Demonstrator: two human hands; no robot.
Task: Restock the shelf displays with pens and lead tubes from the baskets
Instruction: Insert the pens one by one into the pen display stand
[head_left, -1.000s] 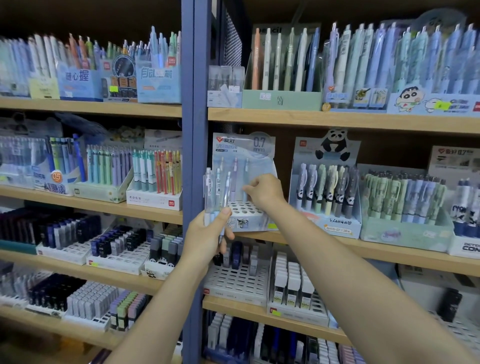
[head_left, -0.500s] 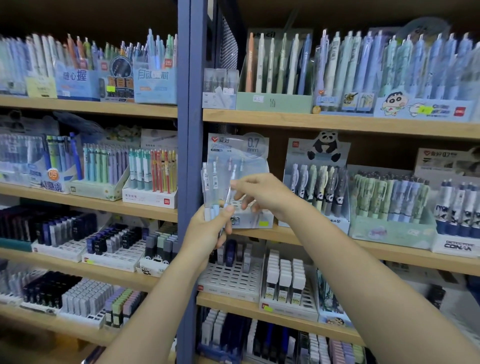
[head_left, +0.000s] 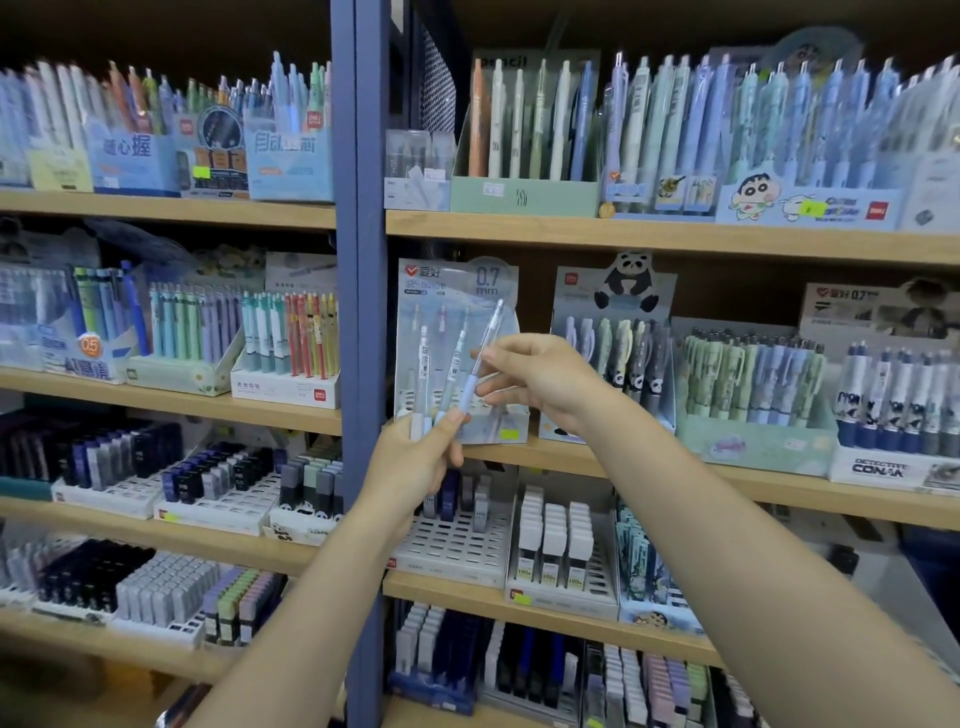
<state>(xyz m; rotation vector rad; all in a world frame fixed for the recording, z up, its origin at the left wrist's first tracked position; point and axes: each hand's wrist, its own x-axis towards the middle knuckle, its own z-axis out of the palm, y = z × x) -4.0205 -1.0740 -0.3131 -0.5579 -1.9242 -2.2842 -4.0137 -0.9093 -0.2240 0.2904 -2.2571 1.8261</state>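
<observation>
I was looking at a stationery shop. Wooden shelves (head_left: 623, 234) on a blue steel upright (head_left: 358, 312) carried branded cardboard display boxes (head_left: 753, 441) packed with pens, white slotted trays (head_left: 452, 545) of lead tubes, and small yellow price stickers (head_left: 509, 435) stuck on the box fronts.

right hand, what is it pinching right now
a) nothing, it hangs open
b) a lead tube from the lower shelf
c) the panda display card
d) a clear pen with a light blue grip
d: the right hand pinches the slanted clear pen with a light blue grip in front of the 0.7 mm display box, while the left hand holds a few similar pens.
</observation>
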